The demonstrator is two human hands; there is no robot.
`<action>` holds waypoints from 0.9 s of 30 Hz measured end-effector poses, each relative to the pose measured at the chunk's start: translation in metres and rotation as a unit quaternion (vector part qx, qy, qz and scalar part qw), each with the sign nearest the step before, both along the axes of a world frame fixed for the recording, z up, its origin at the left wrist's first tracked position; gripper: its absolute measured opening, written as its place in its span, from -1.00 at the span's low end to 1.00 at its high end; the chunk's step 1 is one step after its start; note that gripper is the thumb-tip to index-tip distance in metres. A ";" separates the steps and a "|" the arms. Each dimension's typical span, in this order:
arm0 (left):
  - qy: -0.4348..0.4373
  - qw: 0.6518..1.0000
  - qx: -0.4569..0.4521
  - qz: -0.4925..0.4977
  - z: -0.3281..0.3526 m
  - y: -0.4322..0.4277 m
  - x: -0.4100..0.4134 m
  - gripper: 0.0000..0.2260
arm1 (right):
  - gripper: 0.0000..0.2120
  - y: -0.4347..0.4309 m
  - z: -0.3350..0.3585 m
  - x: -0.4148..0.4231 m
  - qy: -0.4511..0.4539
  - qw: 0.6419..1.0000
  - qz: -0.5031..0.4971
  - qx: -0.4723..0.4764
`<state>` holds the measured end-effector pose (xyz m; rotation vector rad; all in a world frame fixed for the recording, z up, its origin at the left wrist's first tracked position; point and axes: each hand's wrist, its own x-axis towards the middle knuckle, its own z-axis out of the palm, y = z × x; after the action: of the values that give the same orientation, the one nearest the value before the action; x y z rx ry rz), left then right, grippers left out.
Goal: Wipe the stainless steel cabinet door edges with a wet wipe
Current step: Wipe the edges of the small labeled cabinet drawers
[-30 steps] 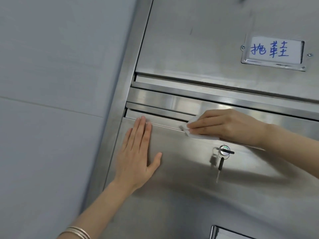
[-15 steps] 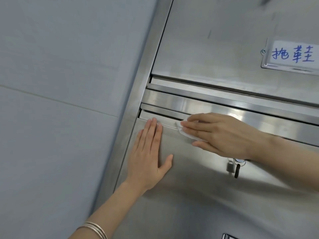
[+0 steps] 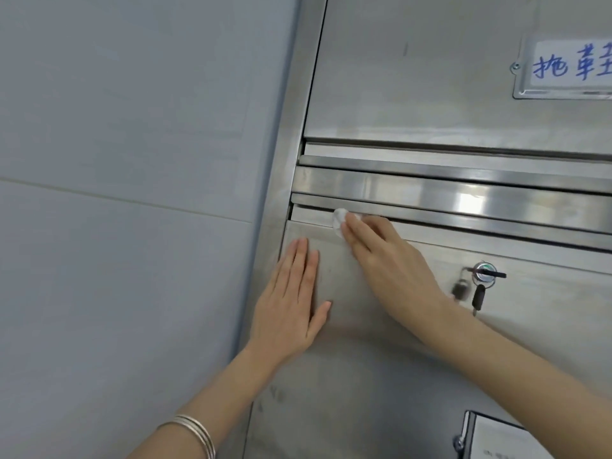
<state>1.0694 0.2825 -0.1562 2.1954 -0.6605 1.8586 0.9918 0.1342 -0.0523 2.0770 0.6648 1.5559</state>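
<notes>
The left hand (image 3: pixel 291 303) lies flat on the lower cabinet door (image 3: pixel 430 359), fingers straight and together, palm against the steel near the door's left side. Its grip is released and holds nothing. The placement reads as a brace, pressing the panel shut so it does not give while the other hand rubs along its top.

The right hand (image 3: pixel 394 270) reaches in from the right, fingers stretched out over the wet wipe (image 3: pixel 339 220), which is bunched into a small white wad under the fingertips. The wipe sits on the door's top edge (image 3: pixel 308 224), close to the left corner and just below the horizontal rail (image 3: pixel 430 190). This grip is not clenched round the wipe. Straight fingers pin it to the metal, and whether the thumb helps from underneath is hidden. Flat fingers likely spread the pressure along the narrow lip and push the wad into the gap above it.

The left fingertips stop just short of that edge, leaving it free for the wipe. To the right a key (image 3: pixel 478 298) hangs from the lock (image 3: pixel 484 271), apart from both hands. Judging by where the wipe is, this pass along the top edge is near its left end.
</notes>
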 end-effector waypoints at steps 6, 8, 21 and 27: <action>0.009 1.000 -0.003 -0.014 -0.029 0.006 0.002 -0.43 | -0.53 0.006 0.017 0.012 0.043 0.997 0.005 -0.070; 0.003 1.000 -0.012 -0.022 -0.031 0.006 0.004 -0.43 | -0.52 0.008 0.018 0.014 0.043 0.996 0.003 -0.077; -0.004 0.997 -0.045 -0.059 -0.087 -0.012 0.003 -0.40 | -0.54 0.038 0.037 0.029 0.093 0.986 -0.038 -0.131; 0.003 0.996 -0.061 -0.066 -0.085 -0.012 0.002 -0.36 | -0.63 0.051 0.033 0.035 0.071 0.992 -0.057 -0.082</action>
<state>1.0712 0.2703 -0.2408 2.0299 -0.6562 1.7769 1.0267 0.1849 -0.0191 2.0757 0.6865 1.2577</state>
